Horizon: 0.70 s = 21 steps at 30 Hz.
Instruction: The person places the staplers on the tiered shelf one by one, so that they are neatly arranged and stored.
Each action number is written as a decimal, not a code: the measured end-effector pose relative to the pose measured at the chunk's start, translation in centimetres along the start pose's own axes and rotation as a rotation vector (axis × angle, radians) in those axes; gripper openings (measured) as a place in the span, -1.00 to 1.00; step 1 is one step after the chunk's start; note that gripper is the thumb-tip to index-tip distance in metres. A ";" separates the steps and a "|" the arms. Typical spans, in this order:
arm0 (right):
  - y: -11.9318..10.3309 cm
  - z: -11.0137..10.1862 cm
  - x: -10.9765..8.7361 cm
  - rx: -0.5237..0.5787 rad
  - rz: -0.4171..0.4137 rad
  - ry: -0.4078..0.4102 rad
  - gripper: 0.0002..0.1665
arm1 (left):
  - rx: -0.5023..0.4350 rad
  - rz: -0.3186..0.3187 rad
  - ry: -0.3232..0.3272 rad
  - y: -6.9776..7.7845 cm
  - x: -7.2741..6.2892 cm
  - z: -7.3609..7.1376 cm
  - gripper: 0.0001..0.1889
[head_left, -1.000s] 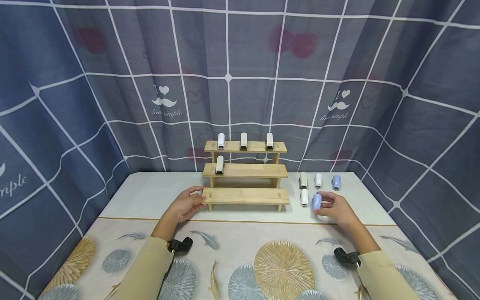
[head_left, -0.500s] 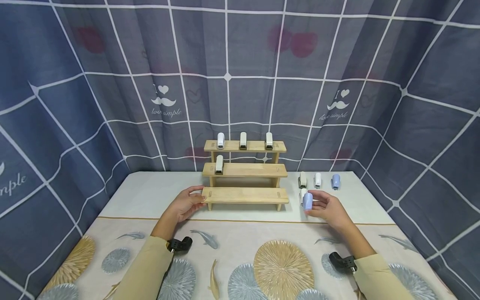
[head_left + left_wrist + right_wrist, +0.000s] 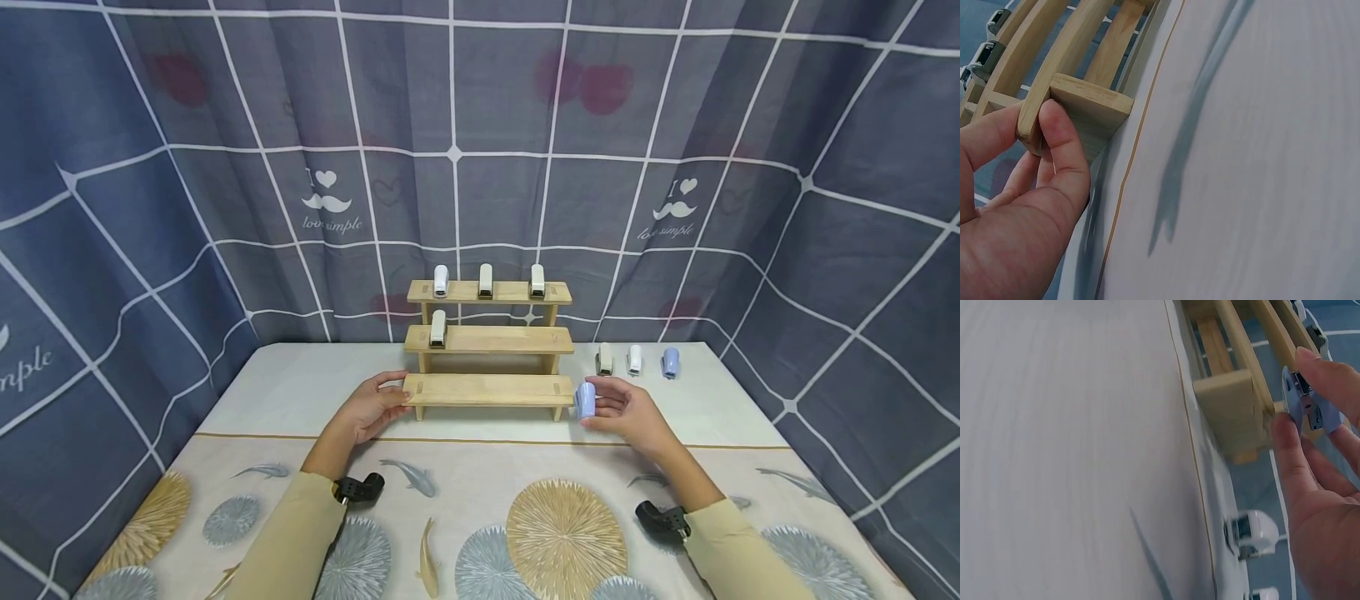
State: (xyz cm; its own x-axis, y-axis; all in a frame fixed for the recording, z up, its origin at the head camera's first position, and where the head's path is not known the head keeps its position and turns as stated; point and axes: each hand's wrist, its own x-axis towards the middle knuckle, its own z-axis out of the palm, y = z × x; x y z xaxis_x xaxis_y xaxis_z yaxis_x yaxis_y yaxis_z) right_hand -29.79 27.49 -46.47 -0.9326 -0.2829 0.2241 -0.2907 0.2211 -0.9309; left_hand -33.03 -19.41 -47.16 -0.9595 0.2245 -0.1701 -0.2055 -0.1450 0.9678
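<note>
My right hand pinches a light-blue mini stapler at the right end of the lowest step of a three-tier wooden display stand. In the right wrist view the stapler shows its metal parts between thumb and fingers, overlapping the stand's edge. My left hand grips the left end of that lowest step, thumb and fingers around the board. Three staplers stand along the top step, among them a cream one. Another cream stapler sits at the left of the middle step.
Right of the stand, a cream stapler, a white stapler and a blue stapler stand in a row on the white tabletop. A patterned cloth covers the front. A checked curtain encloses the back and sides.
My right hand has carried the light-blue stapler left, from beside the other staplers to the lowest step's right end. A white stapler is now hidden behind it. My left hand stays put.
</note>
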 end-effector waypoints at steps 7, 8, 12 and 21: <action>-0.8 1.6 1.0 0.053 -0.021 -0.013 -0.11 | 0.003 0.002 0.000 0.1 0.0 0.2 -0.29; -0.9 1.9 1.1 0.060 -0.023 -0.014 -0.11 | 0.001 0.000 0.005 0.1 0.0 0.2 -0.29; -1.3 2.6 1.7 0.076 -0.033 -0.025 -0.12 | 0.001 -0.001 0.006 0.1 0.0 0.3 -0.29; -2.5 3.9 2.9 0.091 -0.013 -0.069 -0.13 | -0.009 0.016 -0.006 0.1 -0.1 0.1 -0.29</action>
State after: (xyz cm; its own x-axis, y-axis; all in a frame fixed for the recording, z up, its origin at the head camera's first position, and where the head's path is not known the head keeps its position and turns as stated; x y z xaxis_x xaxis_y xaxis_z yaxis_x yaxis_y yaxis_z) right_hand -30.95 22.46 -44.67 -0.9112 -0.3492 0.2186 -0.2790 0.1327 -0.9511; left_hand -32.95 -19.33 -47.08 -0.9615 0.2276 -0.1539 -0.1922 -0.1569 0.9687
